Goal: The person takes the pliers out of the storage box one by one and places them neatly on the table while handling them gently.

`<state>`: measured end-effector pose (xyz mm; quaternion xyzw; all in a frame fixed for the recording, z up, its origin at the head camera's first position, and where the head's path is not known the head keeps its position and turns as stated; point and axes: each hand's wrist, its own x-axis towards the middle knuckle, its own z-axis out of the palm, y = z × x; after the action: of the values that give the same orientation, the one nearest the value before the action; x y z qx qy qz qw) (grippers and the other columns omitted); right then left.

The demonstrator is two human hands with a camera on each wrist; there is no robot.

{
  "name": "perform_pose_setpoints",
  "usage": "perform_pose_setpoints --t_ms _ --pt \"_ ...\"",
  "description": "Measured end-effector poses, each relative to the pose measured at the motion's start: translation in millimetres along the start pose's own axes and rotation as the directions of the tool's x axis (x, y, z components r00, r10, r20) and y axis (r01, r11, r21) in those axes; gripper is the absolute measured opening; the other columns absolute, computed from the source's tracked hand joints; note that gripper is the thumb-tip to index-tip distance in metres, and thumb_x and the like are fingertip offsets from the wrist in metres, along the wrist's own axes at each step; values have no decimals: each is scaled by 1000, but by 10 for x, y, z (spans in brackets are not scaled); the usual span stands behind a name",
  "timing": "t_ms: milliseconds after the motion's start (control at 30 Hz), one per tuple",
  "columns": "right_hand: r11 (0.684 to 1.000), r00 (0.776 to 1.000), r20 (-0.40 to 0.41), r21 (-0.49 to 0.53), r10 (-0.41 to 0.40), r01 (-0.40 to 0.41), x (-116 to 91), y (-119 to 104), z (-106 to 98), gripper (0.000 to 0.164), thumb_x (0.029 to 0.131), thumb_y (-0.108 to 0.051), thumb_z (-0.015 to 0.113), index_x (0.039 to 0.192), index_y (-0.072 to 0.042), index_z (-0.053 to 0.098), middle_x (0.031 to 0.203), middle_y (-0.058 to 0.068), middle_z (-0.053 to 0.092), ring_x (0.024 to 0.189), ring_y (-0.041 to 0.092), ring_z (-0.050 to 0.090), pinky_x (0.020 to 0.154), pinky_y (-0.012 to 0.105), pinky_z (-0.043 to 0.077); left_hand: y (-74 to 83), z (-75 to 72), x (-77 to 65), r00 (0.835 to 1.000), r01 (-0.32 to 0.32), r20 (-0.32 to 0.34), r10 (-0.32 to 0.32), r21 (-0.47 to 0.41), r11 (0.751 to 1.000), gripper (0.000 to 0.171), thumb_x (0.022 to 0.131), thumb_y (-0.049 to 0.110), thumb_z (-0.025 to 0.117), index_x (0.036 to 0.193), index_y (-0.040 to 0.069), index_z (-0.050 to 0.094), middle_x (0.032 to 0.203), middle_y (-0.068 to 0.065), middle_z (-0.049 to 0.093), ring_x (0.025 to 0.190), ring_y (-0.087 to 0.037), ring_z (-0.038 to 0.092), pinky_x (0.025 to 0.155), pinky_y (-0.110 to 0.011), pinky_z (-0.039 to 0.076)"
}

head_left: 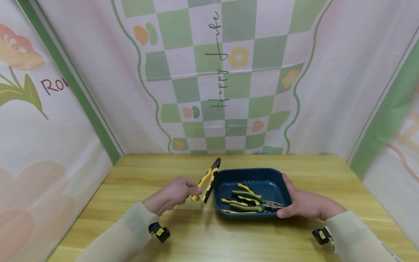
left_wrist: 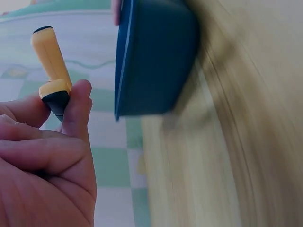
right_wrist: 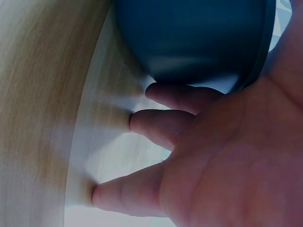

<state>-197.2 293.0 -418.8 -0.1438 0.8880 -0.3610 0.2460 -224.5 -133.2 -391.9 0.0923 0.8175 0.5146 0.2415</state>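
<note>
My left hand pinches one handle of yellow-and-black pliers between thumb and forefinger. Their handles are spread, and the dark head points up beside the left wall of a blue tray. In the left wrist view the handle end of the pliers sticks out past the fingertips. My right hand holds the tray's right end, thumb over the front rim. The right wrist view shows its other fingers spread, tips down at the table. Green-handled pliers and several yellow-and-black handles lie inside the tray.
The tray stands on a light wooden table. Behind it hangs a printed curtain with green checks, and more printed cloth closes off the left and right sides. Each wrist wears a small black device.
</note>
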Motion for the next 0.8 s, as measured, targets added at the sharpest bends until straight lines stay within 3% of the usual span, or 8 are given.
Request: perform_pose_setpoints --t_ms 200,400,633,800 --pt "1000 1000 1 5 4 -4 -8 -1 0 131 87 -40 78 149 -7 -33 150 46 3 91 23 65 100 62 36 -193 -160 -91 997 32 -68 -30 39 999 29 99 28 64 93 2 75 74 -4 59 45 -7 27 43 -22 25" --pt "1000 1000 -3 -6 29 -29 -14 -3 1 132 87 -42 78 149 -7 -33 148 47 11 92 25 66 98 61 38 -333 -192 -140 993 71 -97 -65 58 996 29 96 30 67 91 3 76 72 -4 59 46 -8 31 43 -23 28" --pt "999 999 2 0 33 -33 -5 -9 3 132 87 -43 78 148 -8 -34 149 47 10 88 22 66 98 60 39 -477 -154 -123 984 130 -132 -116 96 987 33 97 35 65 87 5 74 54 7 36 45 -10 29 46 -26 30" --pt "999 999 1 -13 39 -39 -2 -4 -3 132 87 -44 77 148 -9 -34 148 47 14 93 25 65 98 61 38 -562 -137 -90 979 147 -168 -116 185 972 29 95 34 68 84 8 75 71 1 53 58 -14 43 53 -30 38"
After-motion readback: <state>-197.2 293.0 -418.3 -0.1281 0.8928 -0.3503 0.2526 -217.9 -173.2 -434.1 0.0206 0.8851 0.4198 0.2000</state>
